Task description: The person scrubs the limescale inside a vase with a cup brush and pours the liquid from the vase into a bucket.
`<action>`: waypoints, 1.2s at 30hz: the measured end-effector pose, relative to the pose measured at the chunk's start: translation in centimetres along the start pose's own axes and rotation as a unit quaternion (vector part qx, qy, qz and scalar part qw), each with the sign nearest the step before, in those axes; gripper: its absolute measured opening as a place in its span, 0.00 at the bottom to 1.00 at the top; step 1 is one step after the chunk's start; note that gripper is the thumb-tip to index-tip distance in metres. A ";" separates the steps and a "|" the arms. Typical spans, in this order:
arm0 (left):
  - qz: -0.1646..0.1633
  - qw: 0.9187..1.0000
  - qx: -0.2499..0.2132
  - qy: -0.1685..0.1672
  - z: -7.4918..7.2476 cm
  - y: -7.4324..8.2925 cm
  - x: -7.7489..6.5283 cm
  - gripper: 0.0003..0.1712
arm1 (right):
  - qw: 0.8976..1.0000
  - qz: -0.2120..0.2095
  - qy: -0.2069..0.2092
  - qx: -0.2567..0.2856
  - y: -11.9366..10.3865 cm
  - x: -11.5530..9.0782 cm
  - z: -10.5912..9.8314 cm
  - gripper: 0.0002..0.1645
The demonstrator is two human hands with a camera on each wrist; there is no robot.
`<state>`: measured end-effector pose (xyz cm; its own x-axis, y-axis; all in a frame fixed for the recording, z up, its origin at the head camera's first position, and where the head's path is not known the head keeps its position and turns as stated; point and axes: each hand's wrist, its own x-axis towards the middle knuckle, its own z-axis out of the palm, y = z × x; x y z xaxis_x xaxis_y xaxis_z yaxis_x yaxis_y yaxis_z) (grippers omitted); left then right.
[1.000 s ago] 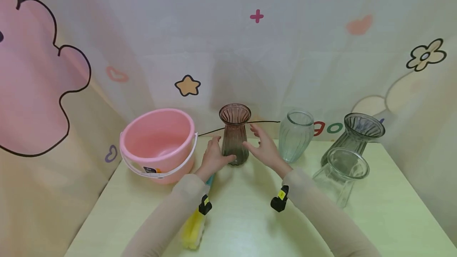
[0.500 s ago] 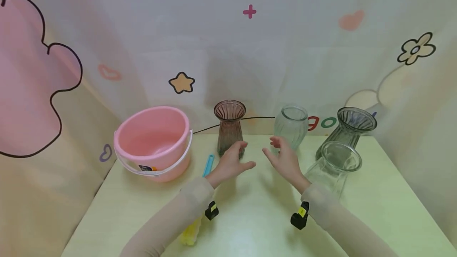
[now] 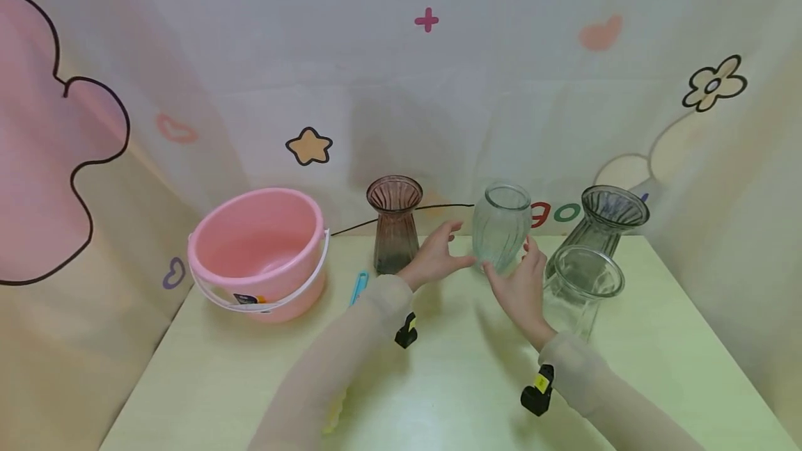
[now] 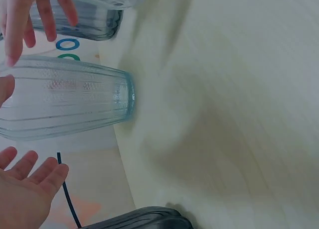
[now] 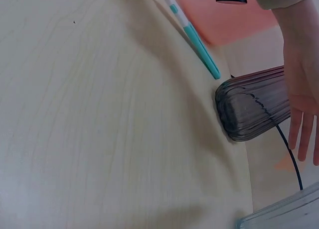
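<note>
A pale clear ribbed glass vase [image 3: 498,232] stands upright at the back of the table. My left hand [image 3: 435,256] is at its left side, fingers spread; the left wrist view shows a gap between those fingers [image 4: 47,176] and the glass. On the vase's right front is my right hand [image 3: 521,287], thumb and fingers parted; whether it touches the glass I cannot tell. Behind my left hand stands a reddish-grey ribbed vase [image 3: 396,228], also seen in the right wrist view, its lower part partly hidden in the head view.
A pink bucket [image 3: 288,298] with a white handle stands at left. Beside it lies a blue-handled brush [image 3: 359,287] with a yellow head, mostly under my left sleeve. At right are a leaning dark grey vase [image 3: 583,235] and a clear glass vase [image 3: 570,305]. A printed curtain hangs behind.
Both hands have left the sides of the reddish-grey vase and moved right to the pale clear vase. The vases keep their places; the view has shifted slightly.
</note>
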<state>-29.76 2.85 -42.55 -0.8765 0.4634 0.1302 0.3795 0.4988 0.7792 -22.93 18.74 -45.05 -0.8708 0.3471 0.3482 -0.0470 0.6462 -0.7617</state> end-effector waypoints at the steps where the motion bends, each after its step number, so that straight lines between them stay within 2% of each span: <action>1: -0.003 1.000 -0.002 -0.002 0.2 0.0 0.4 0.44 | 1.000 0.002 -0.002 0.005 0.1 0.2 -0.1 0.53; 5: -0.013 1.000 -0.010 -0.009 0.5 0.2 1.4 0.47 | 0.999 0.024 -0.042 0.025 0.0 1.0 -0.6 0.58; 10: -0.022 0.999 -0.025 -0.025 0.8 0.3 2.3 0.51 | 0.994 0.050 -0.086 0.038 -0.2 1.9 -0.9 0.60; 17: -0.009 0.995 -0.088 -0.033 1.4 0.7 3.2 0.51 | 0.991 0.033 -0.108 0.075 0.1 3.0 -1.1 0.56; 22: -0.016 0.995 -0.100 -0.014 1.5 0.7 2.8 0.50 | 0.988 0.030 -0.104 0.113 0.6 2.8 -1.2 0.54; 28: -0.021 0.997 -0.070 0.010 1.1 -0.2 1.8 0.49 | 0.986 0.022 -0.129 0.102 1.3 2.1 -1.1 0.55; 32: -0.014 0.998 -0.054 0.004 0.9 -0.8 1.5 0.51 | 0.984 0.003 -0.147 0.103 1.9 2.2 -0.9 0.58; 36: -0.009 0.998 -0.056 -0.015 0.9 -0.9 1.6 0.55 | 0.975 0.006 -0.181 0.127 2.1 2.6 -0.6 0.63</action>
<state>-31.24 3.79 -43.58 -0.8725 0.4785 0.0985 0.3274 0.4230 0.8449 -24.97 21.38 -45.44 -0.9856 0.0602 0.1578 -0.1159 0.4389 -0.8911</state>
